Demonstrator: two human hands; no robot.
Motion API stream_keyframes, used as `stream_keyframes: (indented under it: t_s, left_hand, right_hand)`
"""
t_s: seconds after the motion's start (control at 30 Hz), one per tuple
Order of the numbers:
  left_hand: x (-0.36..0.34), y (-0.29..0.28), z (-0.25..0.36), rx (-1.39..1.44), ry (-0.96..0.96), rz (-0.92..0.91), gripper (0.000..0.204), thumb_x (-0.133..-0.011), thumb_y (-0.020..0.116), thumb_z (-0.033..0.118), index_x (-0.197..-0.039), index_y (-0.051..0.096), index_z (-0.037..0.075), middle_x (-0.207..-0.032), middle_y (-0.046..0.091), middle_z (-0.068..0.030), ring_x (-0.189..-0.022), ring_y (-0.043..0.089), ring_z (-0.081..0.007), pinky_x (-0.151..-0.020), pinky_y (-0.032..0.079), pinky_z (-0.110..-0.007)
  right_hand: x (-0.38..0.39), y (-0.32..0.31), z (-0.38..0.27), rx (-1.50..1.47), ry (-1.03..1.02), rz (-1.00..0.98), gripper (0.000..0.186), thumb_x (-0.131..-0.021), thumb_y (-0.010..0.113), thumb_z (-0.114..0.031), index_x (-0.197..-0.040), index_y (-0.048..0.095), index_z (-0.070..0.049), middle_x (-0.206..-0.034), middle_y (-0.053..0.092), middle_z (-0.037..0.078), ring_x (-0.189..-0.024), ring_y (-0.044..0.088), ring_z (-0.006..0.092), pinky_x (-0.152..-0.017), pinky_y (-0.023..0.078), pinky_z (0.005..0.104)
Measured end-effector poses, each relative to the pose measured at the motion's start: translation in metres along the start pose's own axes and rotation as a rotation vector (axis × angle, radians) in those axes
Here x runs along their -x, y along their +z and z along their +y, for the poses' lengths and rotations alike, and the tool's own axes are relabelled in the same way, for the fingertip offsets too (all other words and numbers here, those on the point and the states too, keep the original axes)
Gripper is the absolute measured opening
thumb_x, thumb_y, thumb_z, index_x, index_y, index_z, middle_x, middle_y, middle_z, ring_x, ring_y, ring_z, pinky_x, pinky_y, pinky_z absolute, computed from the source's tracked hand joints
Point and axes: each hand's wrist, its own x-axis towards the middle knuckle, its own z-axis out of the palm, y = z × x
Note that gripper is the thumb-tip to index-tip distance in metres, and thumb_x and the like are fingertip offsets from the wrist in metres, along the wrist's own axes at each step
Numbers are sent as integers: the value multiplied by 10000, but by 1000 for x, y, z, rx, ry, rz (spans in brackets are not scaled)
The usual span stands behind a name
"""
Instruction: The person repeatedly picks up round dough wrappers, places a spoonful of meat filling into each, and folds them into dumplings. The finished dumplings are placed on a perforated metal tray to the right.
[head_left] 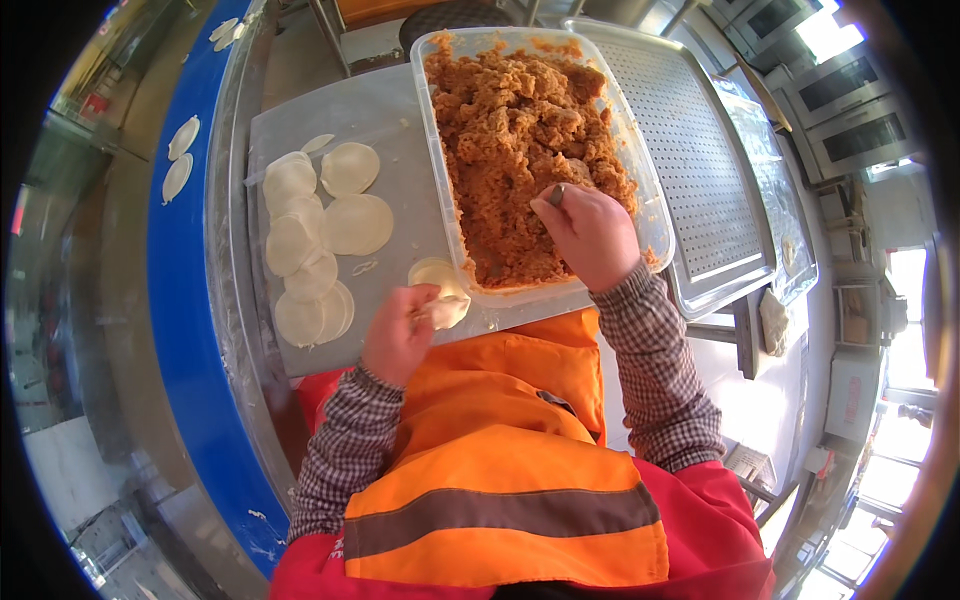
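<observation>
My left hand (398,330) is closed on a round dough wrapper (450,312), which is partly folded over the fingers. Just beyond it, another pale wrapper (430,270) shows at the board's near edge, beside the tub. My right hand (597,238) reaches over the orange-brown minced filling (520,120), gripping a thin metal tool (557,194). Only the tool's end pokes out of the fist, so its working part is hidden. The filling heaps up inside a clear plastic tub (652,190). Left of the tub lie overlapping piles of wrappers (300,225).
The tub and wrappers rest on a grey work surface (385,110). A blue conveyor belt (185,260) with a few wrappers runs along the left. To the right stands a perforated metal tray (690,150), with clear plastic sheeting (765,170) beyond it.
</observation>
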Motion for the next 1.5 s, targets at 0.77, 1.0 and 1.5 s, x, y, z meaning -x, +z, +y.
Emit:
stream_keyframes:
  t_s: [0.77,1.0,1.5]
  left_hand:
    - [0,-56,-13,1781,-626,197,335,-944,519,121,-1265,478,33,-1242,578,-117,-1169,558,-278,-974,490,-465]
    - [-29,-56,33,1600,-791,267,399,-967,513,229,-1292,451,7,-1264,560,-139,-1172,551,-291,-973,486,-465]
    - [-98,9,84,1220,-597,-140,450,-887,660,143,-1268,461,9,-1167,586,-92,-1089,583,-191,-932,505,-334]
  right_hand:
    - [-12,5,-11,-226,100,-392,77,-796,613,-79,-797,654,-14,-708,634,131,-658,619,302,-601,507,369]
    - [3,-28,-7,-748,643,-74,195,-936,548,-115,-858,636,41,-733,654,63,-629,594,98,-576,487,236]
    - [1,-65,-14,-817,293,74,141,-945,549,-59,-940,636,52,-804,658,77,-698,607,109,-621,501,231]
